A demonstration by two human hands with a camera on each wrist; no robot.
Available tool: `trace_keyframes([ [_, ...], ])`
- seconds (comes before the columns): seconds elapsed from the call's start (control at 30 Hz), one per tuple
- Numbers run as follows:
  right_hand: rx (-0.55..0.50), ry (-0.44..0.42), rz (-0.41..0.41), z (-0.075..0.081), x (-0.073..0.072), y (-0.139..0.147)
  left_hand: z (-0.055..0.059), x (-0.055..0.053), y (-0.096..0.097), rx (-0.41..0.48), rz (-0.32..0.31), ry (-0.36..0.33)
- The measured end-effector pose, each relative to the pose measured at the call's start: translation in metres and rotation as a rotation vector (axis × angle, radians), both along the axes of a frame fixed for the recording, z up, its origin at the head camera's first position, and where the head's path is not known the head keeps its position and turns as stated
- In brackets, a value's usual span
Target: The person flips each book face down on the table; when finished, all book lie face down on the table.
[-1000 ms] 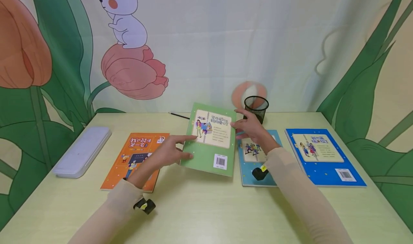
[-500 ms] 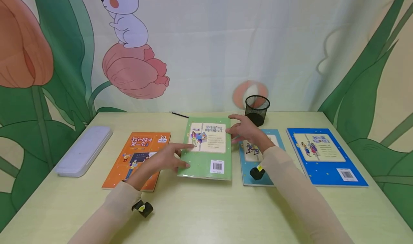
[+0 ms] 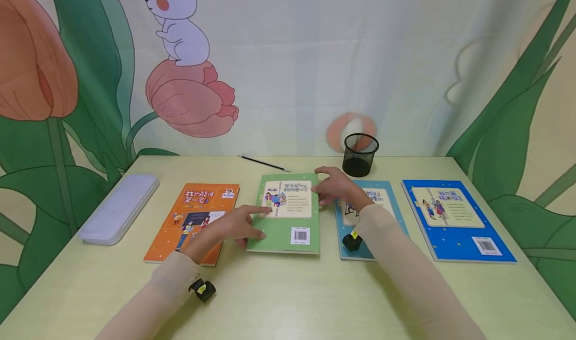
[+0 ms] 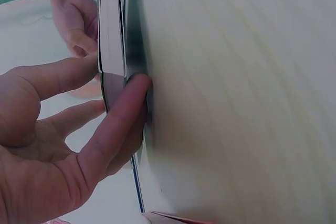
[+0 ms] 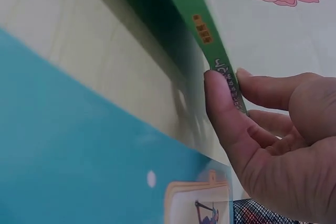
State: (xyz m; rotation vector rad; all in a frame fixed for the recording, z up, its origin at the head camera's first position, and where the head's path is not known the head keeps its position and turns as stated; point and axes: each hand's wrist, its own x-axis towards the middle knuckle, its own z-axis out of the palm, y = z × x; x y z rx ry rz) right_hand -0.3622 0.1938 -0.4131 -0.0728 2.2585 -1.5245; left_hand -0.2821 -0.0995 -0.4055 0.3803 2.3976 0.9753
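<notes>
A green book (image 3: 276, 232) lies back cover up in the middle of the head view, just above the table. My left hand (image 3: 234, 226) holds its left edge. In the left wrist view, the fingers of that hand (image 4: 58, 156) lie on both faces of the page block (image 4: 111, 30), some underneath. My right hand (image 3: 337, 187) grips the right edge near its top corner. Seen from the right wrist, this hand (image 5: 283, 140) pinches the green spine (image 5: 202, 24), with a shadowed gap below the book.
An orange book (image 3: 193, 225) and a pale pencil case (image 3: 119, 210) lie at left. On the right are a light blue book (image 3: 396, 215), partly under the right arm, and a dark blue book (image 3: 459, 240). Behind stand a black mesh pen holder (image 3: 360, 160) and a pencil (image 3: 265, 163).
Both hands have lowered the green book toward the table and straightened it from a tilt. The pencil behind it, partly covered before, now shows along its length.
</notes>
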Motion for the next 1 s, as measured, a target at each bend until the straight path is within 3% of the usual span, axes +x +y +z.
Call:
trace_keyframes([
  [0.27, 0.051, -0.018, 0.002, -0.005, -0.003, -0.002, 0.004, 0.006, 0.011, -0.126, 0.049, 0.062],
  [0.47, 0.057, -0.041, -0.007, -0.005, -0.005, -0.005, 0.004, 0.007, 0.014, -0.171, 0.027, 0.107],
  [1.0, 0.115, -0.086, -0.024, 0.005, -0.004, -0.009, 0.006, 0.009, 0.019, -0.206, 0.019, 0.123],
])
